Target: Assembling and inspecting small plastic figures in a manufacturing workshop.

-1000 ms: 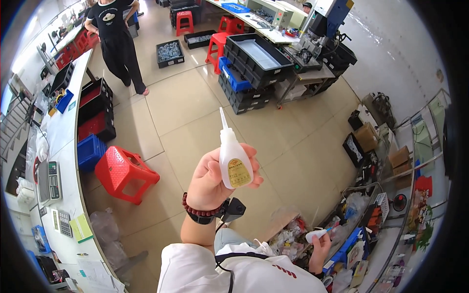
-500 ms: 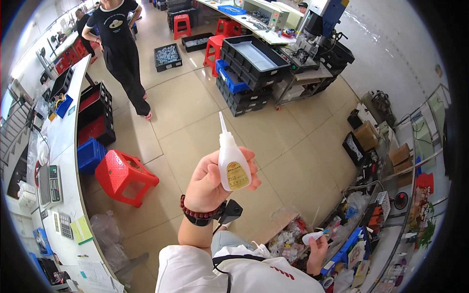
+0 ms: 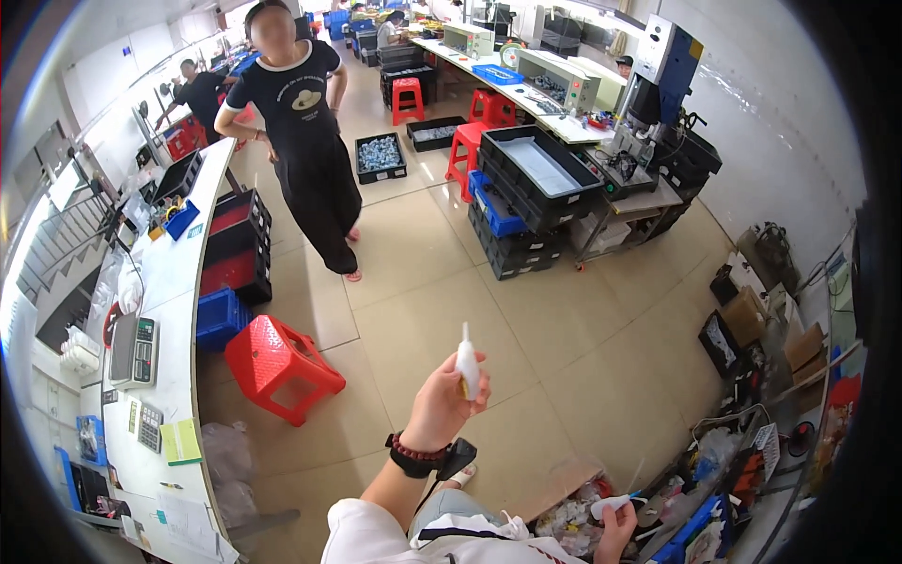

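Observation:
My left hand (image 3: 438,406), with a beaded bracelet and a black band at the wrist, is raised over the floor in front of me. Its fingers wrap round a small white squeeze bottle (image 3: 467,365) with a thin nozzle pointing up. The bottle is turned edge-on, so only a sliver of its yellow label shows. Low at the right, my right hand (image 3: 616,532) grips another small white bottle (image 3: 609,507), which lies tilted and seems to have a blue tip. Part of that bottle is hidden by the fingers. The two hands are well apart.
A long white bench (image 3: 174,338) at the left carries a scale (image 3: 134,351) and a calculator (image 3: 147,422). Beside it stands a red stool (image 3: 282,368). A person in black (image 3: 305,122) stands ahead. Stacked black crates (image 3: 531,193) are farther right; a cluttered heap (image 3: 573,520) lies near my right hand.
My left hand has lowered and turned its bottle, swinging the label out of sight. The view has shifted, showing more of the far room. My right hand keeps its bottle.

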{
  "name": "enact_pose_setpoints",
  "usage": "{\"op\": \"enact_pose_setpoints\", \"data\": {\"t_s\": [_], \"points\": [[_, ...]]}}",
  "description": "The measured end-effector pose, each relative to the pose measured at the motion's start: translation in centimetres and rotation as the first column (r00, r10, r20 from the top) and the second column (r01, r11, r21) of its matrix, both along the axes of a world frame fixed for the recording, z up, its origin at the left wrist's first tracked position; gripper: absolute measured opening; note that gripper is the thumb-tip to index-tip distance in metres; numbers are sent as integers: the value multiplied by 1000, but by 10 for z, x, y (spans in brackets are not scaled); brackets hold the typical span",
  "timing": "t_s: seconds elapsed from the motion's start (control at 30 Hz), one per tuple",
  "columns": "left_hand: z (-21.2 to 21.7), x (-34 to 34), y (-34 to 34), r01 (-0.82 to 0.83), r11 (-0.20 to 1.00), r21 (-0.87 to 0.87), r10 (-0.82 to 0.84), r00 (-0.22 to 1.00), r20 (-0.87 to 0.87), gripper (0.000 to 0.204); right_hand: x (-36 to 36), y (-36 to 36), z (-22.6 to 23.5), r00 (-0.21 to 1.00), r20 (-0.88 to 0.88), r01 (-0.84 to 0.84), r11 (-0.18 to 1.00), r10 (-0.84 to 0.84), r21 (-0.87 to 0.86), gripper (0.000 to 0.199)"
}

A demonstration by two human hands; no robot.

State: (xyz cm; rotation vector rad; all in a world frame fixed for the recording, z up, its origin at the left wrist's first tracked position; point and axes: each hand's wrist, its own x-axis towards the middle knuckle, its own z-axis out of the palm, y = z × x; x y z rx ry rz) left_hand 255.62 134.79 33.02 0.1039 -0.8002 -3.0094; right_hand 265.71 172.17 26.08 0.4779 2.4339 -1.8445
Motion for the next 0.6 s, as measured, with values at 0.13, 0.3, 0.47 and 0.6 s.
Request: {"op": "enact_pose_setpoints", "data": {"t_s": [0.13,0.3,0.47,0.6], "points": [[-10,15,-8,-79,997,5,79,997,26,28,1,2,-18,999,0,-35,982,35,187,24],[-7,14,-16,-101,994,-35,101,995,-23,30,4,3,-40,999,30,-26,992,23,125,24],[4,9,-4,-102,990,-96,94,992,-83,29,12,1,-45,1000,-11,3,996,-2,94,26],[3,9,4,-20,998,-58,15,996,-88,30,11,-22,-1,998,48,-34,989,41,-141,25]]}}
